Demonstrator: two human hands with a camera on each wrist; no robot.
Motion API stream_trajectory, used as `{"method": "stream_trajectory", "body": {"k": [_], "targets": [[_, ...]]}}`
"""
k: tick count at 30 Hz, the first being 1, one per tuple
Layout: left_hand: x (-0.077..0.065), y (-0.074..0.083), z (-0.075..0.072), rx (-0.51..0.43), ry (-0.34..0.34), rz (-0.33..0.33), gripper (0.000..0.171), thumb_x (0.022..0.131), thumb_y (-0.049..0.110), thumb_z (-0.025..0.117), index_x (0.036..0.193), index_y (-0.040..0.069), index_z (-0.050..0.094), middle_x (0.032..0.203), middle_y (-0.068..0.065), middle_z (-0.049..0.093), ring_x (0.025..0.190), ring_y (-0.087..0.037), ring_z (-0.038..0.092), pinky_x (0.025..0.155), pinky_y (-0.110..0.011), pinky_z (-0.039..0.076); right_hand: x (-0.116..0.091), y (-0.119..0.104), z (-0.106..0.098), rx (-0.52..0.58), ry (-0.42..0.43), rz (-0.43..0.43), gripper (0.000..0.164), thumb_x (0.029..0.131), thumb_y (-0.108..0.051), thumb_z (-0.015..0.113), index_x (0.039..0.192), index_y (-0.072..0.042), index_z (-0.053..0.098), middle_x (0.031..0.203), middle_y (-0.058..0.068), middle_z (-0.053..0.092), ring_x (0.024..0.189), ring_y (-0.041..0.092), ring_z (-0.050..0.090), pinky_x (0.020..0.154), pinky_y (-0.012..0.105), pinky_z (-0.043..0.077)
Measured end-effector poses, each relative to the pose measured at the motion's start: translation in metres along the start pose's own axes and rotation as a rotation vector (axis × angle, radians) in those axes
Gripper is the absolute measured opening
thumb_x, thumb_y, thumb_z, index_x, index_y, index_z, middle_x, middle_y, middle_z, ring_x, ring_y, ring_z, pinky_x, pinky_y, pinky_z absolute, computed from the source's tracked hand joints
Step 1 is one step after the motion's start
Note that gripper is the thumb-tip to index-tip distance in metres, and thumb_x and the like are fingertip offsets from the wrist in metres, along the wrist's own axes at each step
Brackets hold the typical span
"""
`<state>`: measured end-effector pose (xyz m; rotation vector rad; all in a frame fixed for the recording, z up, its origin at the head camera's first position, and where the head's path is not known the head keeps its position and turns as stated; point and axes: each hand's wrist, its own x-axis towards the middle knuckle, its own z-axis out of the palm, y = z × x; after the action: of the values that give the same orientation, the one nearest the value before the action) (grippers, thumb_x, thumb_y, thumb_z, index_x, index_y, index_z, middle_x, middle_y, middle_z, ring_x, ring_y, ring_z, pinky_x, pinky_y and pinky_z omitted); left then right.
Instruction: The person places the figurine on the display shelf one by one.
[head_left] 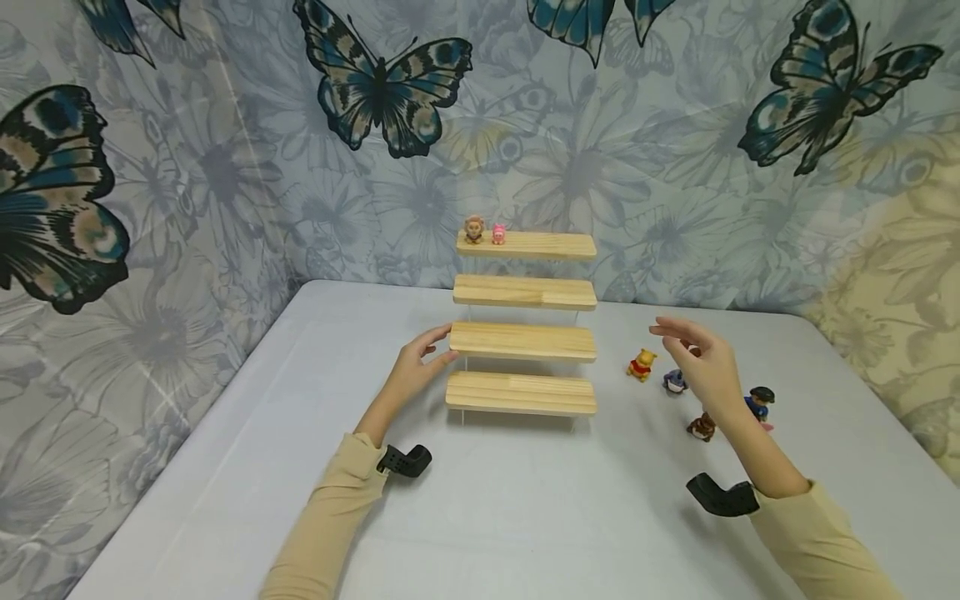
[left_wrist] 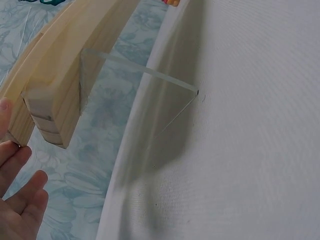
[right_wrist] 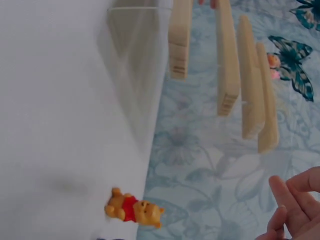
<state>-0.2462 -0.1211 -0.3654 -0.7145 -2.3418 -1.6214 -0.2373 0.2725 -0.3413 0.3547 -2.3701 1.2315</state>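
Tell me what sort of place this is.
Probably an indoor tabletop arranged for display or filming, judging by the white table, the butterfly-print backdrop behind it, and the tiered wooden stand with toy figures on top.

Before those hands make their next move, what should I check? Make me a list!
1. Left hand at the wooden shelf's left side: ok.
2. Right hand empty: ok.
3. Lion-like toy and pink toy upright on the top board: ok.
4. Yellow bear upright on the table: ok.
5. Blue toy in full sight: not ok, partly hidden.
6. Pink bit by the dark-hatted toy recognisable: cannot tell, too little shows.
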Motion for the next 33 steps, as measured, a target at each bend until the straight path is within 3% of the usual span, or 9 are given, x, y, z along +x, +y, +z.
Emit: {"method": "stream_trajectory", "body": {"k": [5,7,10,15,19,23,27,30,33], "targets": [[0.001,-0.002,0.002,-0.03,-0.008,-0.032,0.048,0.087,0.007,0.06,0.129,-0.008,0.042,0.129,-0.022,0.042,0.118,-0.034,0.039,0.095,-0.046,0.032,0.007,0.086,-0.005,-0.135,0.051,-0.061,0.03,0.089,-0.026,0.058,0.118,-0.024,0.061,0.102,-0.005,0.064,0.081,0.008,0.043,0.054,0.022,0.03],[0.001,-0.002,0.003,-0.049,-0.013,-0.048,0.048,0.087,0.008,0.06,0.129,-0.007,0.042,0.13,-0.021,0.042,0.118,-0.034,0.039,0.095,-0.046,0.032,0.007,0.102,-0.009,-0.198,0.057,-0.105,0.03,0.087,-0.025,0.06,0.117,-0.025,0.061,0.101,-0.006,0.064,0.079,0.008,0.042,0.051,0.023,0.029],[0.002,-0.002,0.004,-0.071,-0.014,-0.056,0.048,0.087,0.007,0.059,0.129,-0.007,0.042,0.131,-0.021,0.042,0.118,-0.035,0.039,0.095,-0.047,0.032,0.0,0.084,-0.016,-0.223,0.029,-0.129,0.03,0.087,-0.023,0.061,0.116,-0.019,0.062,0.1,-0.001,0.065,0.078,0.011,0.043,0.054,0.024,0.031],[0.003,-0.002,0.005,-0.076,-0.016,-0.055,0.048,0.086,0.005,0.059,0.129,-0.008,0.042,0.131,-0.021,0.041,0.119,-0.035,0.037,0.095,-0.047,0.031,-0.018,0.023,-0.026,-0.18,-0.01,-0.089,0.029,0.086,-0.019,0.061,0.111,-0.005,0.063,0.095,0.009,0.066,0.078,0.016,0.044,0.062,0.027,0.032],[0.003,-0.002,0.006,-0.074,-0.018,-0.059,0.048,0.086,0.006,0.06,0.129,-0.008,0.042,0.131,-0.021,0.041,0.12,-0.034,0.036,0.096,-0.046,0.031,-0.03,0.002,-0.03,-0.25,0.004,-0.039,0.026,0.087,-0.015,0.06,0.108,-0.001,0.063,0.092,0.012,0.066,0.074,0.01,0.043,0.052,0.025,0.032],[0.004,-0.002,0.008,-0.068,-0.021,-0.054,0.048,0.086,0.007,0.06,0.129,-0.008,0.042,0.131,-0.021,0.041,0.119,-0.034,0.037,0.096,-0.047,0.031,-0.038,0.001,-0.036,-0.315,-0.018,-0.009,0.026,0.085,-0.012,0.062,0.108,0.001,0.062,0.092,0.017,0.064,0.071,0.004,0.041,0.045,0.022,0.031],[0.003,-0.002,0.004,-0.062,-0.035,-0.06,0.049,0.087,0.008,0.059,0.13,-0.008,0.041,0.132,-0.022,0.04,0.12,-0.035,0.036,0.096,-0.048,0.031,-0.043,0.003,-0.036,-0.329,-0.023,0.034,0.025,0.085,-0.013,0.062,0.108,-0.001,0.063,0.092,0.014,0.065,0.079,0.014,0.048,0.051,0.026,0.036],[-0.001,0.0,-0.003,-0.061,-0.029,-0.074,0.049,0.087,0.008,0.059,0.13,-0.008,0.041,0.132,-0.022,0.04,0.119,-0.035,0.036,0.096,-0.048,0.03,-0.044,0.008,-0.03,-0.323,-0.029,0.029,0.026,0.085,-0.014,0.062,0.107,0.0,0.063,0.091,0.014,0.065,0.079,0.024,0.049,0.054,0.03,0.036],[0.0,0.0,0.0,-0.077,-0.022,-0.078,0.048,0.087,0.007,0.06,0.129,-0.008,0.042,0.131,-0.022,0.041,0.119,-0.035,0.037,0.095,-0.048,0.03,-0.048,0.01,-0.036,-0.331,-0.048,-0.015,0.025,0.085,-0.012,0.062,0.106,0.003,0.063,0.087,0.015,0.065,0.071,0.018,0.049,0.055,0.027,0.035]]}}
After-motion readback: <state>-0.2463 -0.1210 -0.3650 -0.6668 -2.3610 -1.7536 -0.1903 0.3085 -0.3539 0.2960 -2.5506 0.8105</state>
